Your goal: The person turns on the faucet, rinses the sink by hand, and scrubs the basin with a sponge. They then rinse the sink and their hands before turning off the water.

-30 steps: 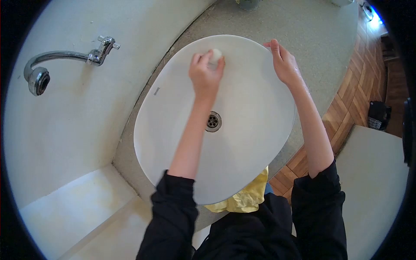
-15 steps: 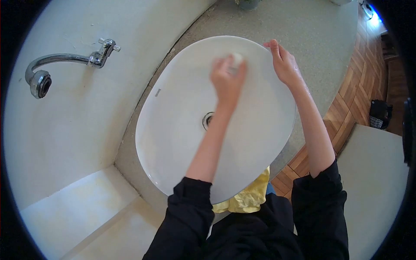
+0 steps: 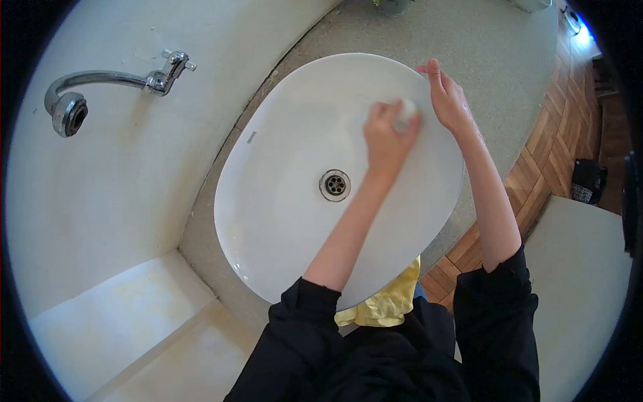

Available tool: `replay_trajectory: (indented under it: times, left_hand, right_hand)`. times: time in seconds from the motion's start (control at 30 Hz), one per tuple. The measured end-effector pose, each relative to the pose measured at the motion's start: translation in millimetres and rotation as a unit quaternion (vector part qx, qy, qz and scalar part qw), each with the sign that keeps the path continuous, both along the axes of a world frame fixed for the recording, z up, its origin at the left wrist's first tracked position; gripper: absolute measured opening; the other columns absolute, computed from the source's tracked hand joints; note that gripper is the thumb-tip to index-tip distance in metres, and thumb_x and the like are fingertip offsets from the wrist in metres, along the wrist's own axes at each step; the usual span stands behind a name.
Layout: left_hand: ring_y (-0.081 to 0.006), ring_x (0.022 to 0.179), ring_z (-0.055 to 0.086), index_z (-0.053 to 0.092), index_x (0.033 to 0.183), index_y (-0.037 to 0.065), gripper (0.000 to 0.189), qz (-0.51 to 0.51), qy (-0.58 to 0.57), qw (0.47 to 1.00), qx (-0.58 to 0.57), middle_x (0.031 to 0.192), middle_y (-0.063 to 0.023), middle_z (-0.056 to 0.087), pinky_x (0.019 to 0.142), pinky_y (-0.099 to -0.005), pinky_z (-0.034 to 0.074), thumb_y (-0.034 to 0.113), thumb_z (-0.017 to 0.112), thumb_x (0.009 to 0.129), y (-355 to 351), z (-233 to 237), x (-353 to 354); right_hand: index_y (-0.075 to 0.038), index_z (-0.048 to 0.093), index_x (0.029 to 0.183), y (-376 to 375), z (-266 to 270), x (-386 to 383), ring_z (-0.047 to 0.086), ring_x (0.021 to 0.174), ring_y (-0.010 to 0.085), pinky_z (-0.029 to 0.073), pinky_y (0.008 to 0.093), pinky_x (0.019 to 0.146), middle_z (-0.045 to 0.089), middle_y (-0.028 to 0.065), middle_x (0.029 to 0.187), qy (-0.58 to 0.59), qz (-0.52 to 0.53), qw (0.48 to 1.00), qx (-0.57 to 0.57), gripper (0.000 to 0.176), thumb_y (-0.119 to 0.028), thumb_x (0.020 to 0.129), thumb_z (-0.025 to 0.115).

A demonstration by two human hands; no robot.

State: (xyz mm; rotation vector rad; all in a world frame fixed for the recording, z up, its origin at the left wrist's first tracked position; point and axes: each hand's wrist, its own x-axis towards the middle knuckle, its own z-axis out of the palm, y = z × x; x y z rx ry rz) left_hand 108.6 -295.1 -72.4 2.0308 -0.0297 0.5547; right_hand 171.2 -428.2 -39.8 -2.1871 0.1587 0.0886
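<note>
A white oval washbasin with a metal drain fills the middle of the view. Inside it, close to the right inner wall, my left hand is closed around a small white sponge-like pad. Motion smears the fingers and the pad, so I cannot tell its exact kind. At the upper right rim, my right hand grips the basin's edge, its thumb and fingers at the rim.
A chrome tap juts from the wall on the left. The basin stands on a grey stone countertop, with a plant pot at its back. Yellow cloth hangs below the front rim. Wooden flooring lies to the right.
My left hand has moved right and slightly down inside the basin with the white pad, uncovering the drain. My right hand stays at the rim; the view has shifted slightly.
</note>
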Motion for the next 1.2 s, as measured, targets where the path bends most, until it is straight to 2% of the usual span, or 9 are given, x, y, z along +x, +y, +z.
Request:
replay_trajectory:
  times: [0.1,0.2,0.33,0.43,0.6,0.77,0.9,1.0,1.2]
  left_hand:
    - [-0.0281,0.07,0.062,0.07,0.09,0.0,0.029,-0.084,-0.028,0.995,0.049,0.079,-0.0137,0.063,0.062,-0.0356,0.05,0.018,0.078,0.069,10,-9,-10]
    - [-0.0286,0.07,0.062,0.069,0.093,-0.001,0.031,-0.023,-0.082,0.977,0.198,0.083,-0.0165,0.063,0.062,-0.0375,0.05,0.019,0.078,0.07,84,-7,33]
    - [-0.0283,0.066,0.059,0.069,0.09,-0.002,0.03,0.072,-0.102,0.969,0.212,0.079,-0.0165,0.063,0.059,-0.0393,0.047,0.019,0.078,0.07,71,-3,28]
    - [-0.0289,0.069,0.06,0.069,0.088,-0.001,0.029,0.001,0.03,0.999,0.012,0.08,-0.0163,0.063,0.061,-0.039,0.049,0.02,0.078,0.07,5,-7,-10]
    - [-0.028,0.071,0.063,0.069,0.087,-0.001,0.031,-0.008,-0.084,0.972,0.221,0.081,-0.0149,0.064,0.064,-0.0374,0.051,0.022,0.079,0.069,82,-13,29]
    - [-0.0225,0.066,0.06,0.069,0.086,-0.002,0.032,0.07,-0.032,0.985,0.155,0.076,-0.0115,0.063,0.058,-0.0332,0.047,0.021,0.081,0.068,75,-4,24]
    - [-0.0189,0.066,0.06,0.069,0.09,-0.002,0.032,-0.021,-0.016,1.0,0.005,0.075,-0.0117,0.062,0.057,-0.0293,0.046,0.018,0.081,0.069,9,-7,-7]
    - [-0.0184,0.068,0.061,0.069,0.091,-0.002,0.033,-0.047,-0.121,0.96,0.247,0.075,-0.0124,0.061,0.057,-0.0271,0.046,0.017,0.081,0.067,70,-6,32]
    - [-0.0221,0.067,0.061,0.07,0.09,0.0,0.033,0.037,-0.022,0.991,0.123,0.077,-0.0141,0.063,0.058,-0.0312,0.048,0.022,0.081,0.068,52,-4,20]
  right_hand:
    - [-0.008,0.061,0.12,-1,-5,4,0.049,0.121,0.0399,0.038,0.0444,0.101,0.059,0.0228,0.121,0.014,-0.006,1.0,0.017,0.076,-0.066,0.093,0.019]
    - [-0.008,0.06,0.12,-1,-8,5,0.05,0.12,0.0391,0.038,0.0435,0.101,0.059,0.0234,0.12,0.005,-0.012,1.0,-0.008,0.076,-0.066,0.093,0.02]
    - [-0.008,0.06,0.121,2,-6,-1,0.049,0.121,0.0393,0.038,0.0435,0.101,0.059,0.0238,0.12,0.0,-0.017,1.0,0.0,0.077,-0.067,0.092,0.02]
    - [-0.008,0.06,0.121,-2,-4,5,0.049,0.122,0.0393,0.037,0.0438,0.102,0.058,0.0235,0.122,0.012,-0.004,1.0,0.004,0.077,-0.067,0.093,0.019]
    - [-0.009,0.061,0.12,1,-6,2,0.05,0.12,0.0381,0.038,0.044,0.101,0.059,0.0236,0.12,0.01,-0.028,1.0,0.004,0.075,-0.065,0.093,0.02]
    - [-0.01,0.063,0.118,3,-1,-2,0.052,0.118,0.038,0.039,0.0441,0.1,0.061,0.0221,0.116,0.022,-0.016,0.999,-0.028,0.076,-0.066,0.093,0.018]
    - [-0.009,0.064,0.116,0,0,-3,0.052,0.117,0.0387,0.039,0.0447,0.1,0.062,0.0222,0.115,0.016,-0.014,1.0,-0.019,0.077,-0.066,0.093,0.017]
    - [-0.009,0.065,0.114,-1,-4,2,0.053,0.116,0.0395,0.04,0.0449,0.099,0.062,0.0231,0.114,0.022,-0.026,0.999,0.016,0.076,-0.065,0.093,0.018]
    - [-0.009,0.064,0.115,3,1,-1,0.053,0.117,0.0386,0.04,0.0437,0.099,0.062,0.0225,0.116,0.007,-0.016,1.0,-0.024,0.076,-0.065,0.093,0.018]
